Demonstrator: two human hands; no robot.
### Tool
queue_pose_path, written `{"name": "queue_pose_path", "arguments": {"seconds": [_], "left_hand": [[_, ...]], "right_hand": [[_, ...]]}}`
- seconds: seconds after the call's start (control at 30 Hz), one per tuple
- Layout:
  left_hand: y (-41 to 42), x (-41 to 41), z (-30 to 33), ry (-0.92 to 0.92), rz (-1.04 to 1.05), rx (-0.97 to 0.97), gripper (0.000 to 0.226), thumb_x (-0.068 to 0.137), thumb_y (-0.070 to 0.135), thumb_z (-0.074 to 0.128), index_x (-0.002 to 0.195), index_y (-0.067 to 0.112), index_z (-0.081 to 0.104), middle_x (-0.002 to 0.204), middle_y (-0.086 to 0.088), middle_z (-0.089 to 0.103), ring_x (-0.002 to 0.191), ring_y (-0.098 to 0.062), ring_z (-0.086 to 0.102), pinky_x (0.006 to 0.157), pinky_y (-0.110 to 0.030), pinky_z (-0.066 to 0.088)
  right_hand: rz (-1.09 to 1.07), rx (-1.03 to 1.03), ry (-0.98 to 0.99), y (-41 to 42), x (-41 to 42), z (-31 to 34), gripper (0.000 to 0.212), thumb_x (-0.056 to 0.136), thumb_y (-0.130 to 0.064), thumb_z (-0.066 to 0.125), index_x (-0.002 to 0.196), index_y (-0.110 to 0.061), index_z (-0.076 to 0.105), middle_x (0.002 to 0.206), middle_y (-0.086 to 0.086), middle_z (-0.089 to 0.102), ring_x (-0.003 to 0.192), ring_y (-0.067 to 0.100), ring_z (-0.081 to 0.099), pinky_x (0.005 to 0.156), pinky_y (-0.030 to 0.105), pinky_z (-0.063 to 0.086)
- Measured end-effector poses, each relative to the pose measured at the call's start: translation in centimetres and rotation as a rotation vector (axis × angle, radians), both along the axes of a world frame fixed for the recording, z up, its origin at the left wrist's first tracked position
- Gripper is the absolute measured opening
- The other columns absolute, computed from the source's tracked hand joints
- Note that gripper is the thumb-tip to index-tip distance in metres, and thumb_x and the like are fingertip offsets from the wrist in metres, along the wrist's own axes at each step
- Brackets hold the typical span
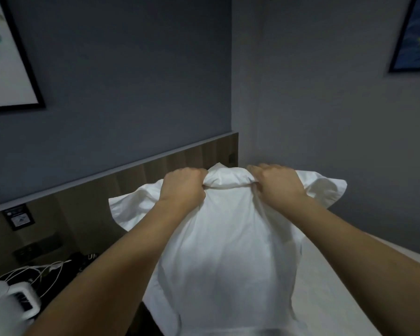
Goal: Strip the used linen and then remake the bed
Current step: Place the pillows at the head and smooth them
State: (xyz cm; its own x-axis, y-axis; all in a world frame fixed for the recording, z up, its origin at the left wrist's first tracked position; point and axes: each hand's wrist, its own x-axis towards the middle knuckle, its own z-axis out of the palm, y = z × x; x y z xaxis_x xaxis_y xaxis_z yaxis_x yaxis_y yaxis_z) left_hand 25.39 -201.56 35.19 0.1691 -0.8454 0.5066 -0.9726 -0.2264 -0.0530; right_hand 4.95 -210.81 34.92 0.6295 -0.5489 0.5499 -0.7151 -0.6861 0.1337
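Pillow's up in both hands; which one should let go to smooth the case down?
Probably right. Both hands, left and right, grip the pillow top; the bed lies on the right, a cluttered nightstand on the left.

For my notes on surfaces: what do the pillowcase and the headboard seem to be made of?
Pillowcase: white woven fabric, probably cotton, matte; it creases and bunches where the left hand and right hand grip it.
Headboard: wood or wood-look laminate, matte brown, with vertical grain bands; which of the two cannot be told.

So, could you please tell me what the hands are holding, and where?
Both the left hand and right hand grip the white pillow at its bunched top edge.
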Motion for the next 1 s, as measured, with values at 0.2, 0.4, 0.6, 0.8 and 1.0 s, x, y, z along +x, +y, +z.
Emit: {"name": "queue_pose_path", "arguments": {"seconds": [0.2,0.4,0.6,0.8,1.0], "left_hand": [[-4.2,4.6,1.4,-0.001,-0.057,0.027,0.026,0.085,0.021,0.056,0.108,0.032,0.064,0.099,0.002,0.068,0.089,-0.023,0.063,0.068,-0.030,0.037],[-7.8,9.1,1.1,0.054,-0.040,0.055,0.026,0.084,0.020,0.056,0.106,0.031,0.065,0.098,0.002,0.069,0.088,-0.024,0.064,0.075,-0.032,0.047],[-12.0,14.2,-0.1,0.073,-0.038,0.066,0.024,0.088,0.025,0.056,0.109,0.031,0.066,0.100,0.002,0.069,0.090,-0.024,0.065,0.082,-0.034,0.050],[-20.1,20.9,-1.5,0.063,-0.098,0.149,0.019,0.095,0.033,0.055,0.111,0.028,0.064,0.103,0.001,0.068,0.089,-0.020,0.065,0.081,-0.032,0.048],[-28.1,27.0,-2.2,0.080,-0.179,0.254,0.019,0.093,0.036,0.057,0.108,0.027,0.064,0.103,0.001,0.068,0.089,-0.021,0.064,0.080,-0.034,0.049]], "right_hand": [[-0.110,0.012,-0.011,-2.6,4.1,0.3,0.036,0.090,-0.026,0.050,0.125,-0.028,0.055,0.110,0.001,0.066,0.095,0.027,0.063,0.072,0.032,0.046],[-0.114,0.064,-0.059,-5.8,8.7,0.7,0.033,0.091,-0.025,0.051,0.123,-0.025,0.059,0.113,0.005,0.067,0.097,0.030,0.064,0.081,0.039,0.053],[-0.130,0.061,-0.011,-10.1,13.6,0.2,0.033,0.092,-0.024,0.049,0.123,-0.028,0.058,0.111,0.001,0.068,0.096,0.026,0.064,0.072,0.030,0.046],[-0.224,0.086,0.004,-15.8,19.4,-1.0,0.028,0.090,-0.023,0.050,0.116,-0.030,0.060,0.107,-0.003,0.069,0.092,0.024,0.065,0.069,0.030,0.045],[-0.339,0.140,0.002,-21.1,25.1,-1.7,0.037,0.090,-0.027,0.051,0.126,-0.036,0.057,0.114,-0.002,0.068,0.100,0.026,0.064,0.076,0.031,0.047]]}}
